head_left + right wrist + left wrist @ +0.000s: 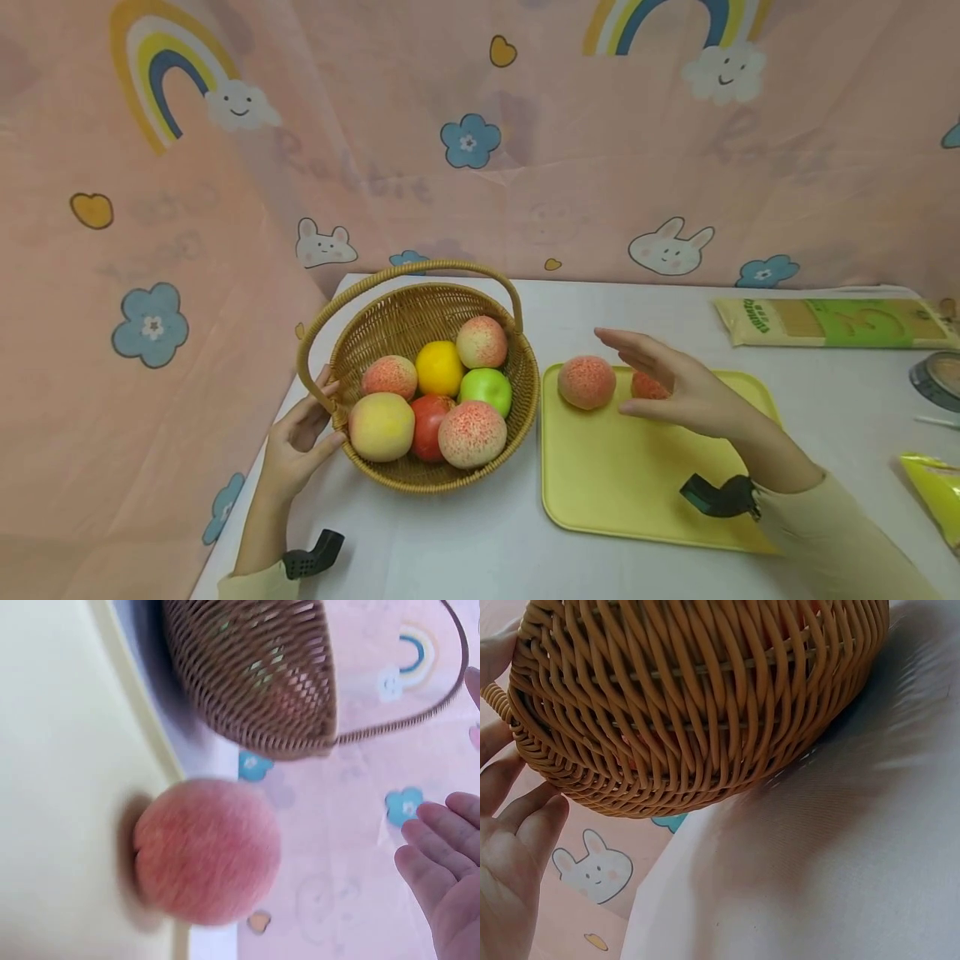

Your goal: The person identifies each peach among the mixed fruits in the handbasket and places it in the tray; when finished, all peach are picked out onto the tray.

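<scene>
A wicker basket (529, 408) with an arched handle holds several fruits, among them speckled peaches (472, 434), a yellow fruit (439, 368), a green apple (486, 391) and a red fruit (429, 427). My left hand (294, 446) grips its left rim at the foot of the handle, thumb in front and fingers behind; the left wrist view shows those fingertips (549, 814) against the weave. Over the yellow tray (622, 483), my right hand (686, 387) is empty, fingers apart from the thumb. One peach (587, 382) lies by the tray's left edge; another (648, 386) is partly hidden behind that hand.
At the back right lies a flat green-and-beige packet (840, 322). A round dark-rimmed container (939, 379) and a yellow bag (933, 496) sit along the right side. A pink patterned cloth (540, 183) hangs behind the white table (450, 542).
</scene>
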Available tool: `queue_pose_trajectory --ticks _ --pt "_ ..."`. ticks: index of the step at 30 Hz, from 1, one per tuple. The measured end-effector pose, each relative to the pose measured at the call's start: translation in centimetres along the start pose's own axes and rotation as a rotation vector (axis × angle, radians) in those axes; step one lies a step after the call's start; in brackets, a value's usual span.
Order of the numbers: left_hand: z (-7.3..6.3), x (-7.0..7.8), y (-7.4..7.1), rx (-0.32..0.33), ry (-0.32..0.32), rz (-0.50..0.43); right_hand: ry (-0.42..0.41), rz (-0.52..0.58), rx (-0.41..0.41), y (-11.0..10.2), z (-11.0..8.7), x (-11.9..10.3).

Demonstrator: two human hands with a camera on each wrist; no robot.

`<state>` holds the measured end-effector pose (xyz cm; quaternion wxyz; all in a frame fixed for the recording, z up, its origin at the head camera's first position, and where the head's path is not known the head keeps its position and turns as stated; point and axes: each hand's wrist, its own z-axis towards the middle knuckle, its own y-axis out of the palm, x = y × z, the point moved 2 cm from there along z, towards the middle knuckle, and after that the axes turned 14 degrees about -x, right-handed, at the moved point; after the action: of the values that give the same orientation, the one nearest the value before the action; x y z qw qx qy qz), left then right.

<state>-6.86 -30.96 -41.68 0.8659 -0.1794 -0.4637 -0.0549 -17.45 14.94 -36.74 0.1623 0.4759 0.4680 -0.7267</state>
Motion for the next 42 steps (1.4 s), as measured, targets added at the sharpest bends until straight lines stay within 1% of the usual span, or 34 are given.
queue_pose_trajectory --ticks 2,4,9,15,18,22,24,28,31,37,42 --pt "0.0 0.0 -0.1 0.003 -0.001 0.002 -0.010 -0.018 -0.024 0.2 1.2 -0.7" --pt "-0.1 -0.1 -0.1 0.007 -0.014 0.003 -0.010 -0.032 -0.054 0.4 2.5 -1.5" --pt "-0.2 -0.2 -0.3 0.011 -0.042 0.005 -0.002 0.011 -0.146 1.1 6.1 -3.8" --pt "-0.3 -0.1 -0.4 0.010 -0.001 0.010 -0.056 -0.005 -0.217 1.8 10.9 -5.9" --pt "-0.2 0.0 -0.2 -0.001 0.018 0.002 -0.056 0.013 -0.249 2.1 12.7 -6.7" --pt "-0.1 0.0 -0.1 -0.005 0.020 0.010 -0.067 0.025 -0.296 2.5 15.2 -7.6" --pt "0.0 -0.1 -0.1 -0.002 0.012 0.013 -0.072 0.008 -0.318 2.6 16.4 -7.9" --pt "0.0 -0.2 -0.1 0.002 -0.021 0.007 -0.062 -0.037 -0.360 3.0 18.7 -8.1" --pt "0.0 -0.2 0.0 0.004 -0.049 0.008 -0.040 -0.082 -0.402 3.3 20.2 -7.8" --pt "-0.3 -0.4 0.0 0.005 -0.055 0.010 0.010 -0.069 -0.508 4.2 23.0 -6.1" --pt "-0.2 -0.2 -0.1 0.016 -0.104 0.036 0.056 -0.044 -0.564 5.1 24.9 -4.7"
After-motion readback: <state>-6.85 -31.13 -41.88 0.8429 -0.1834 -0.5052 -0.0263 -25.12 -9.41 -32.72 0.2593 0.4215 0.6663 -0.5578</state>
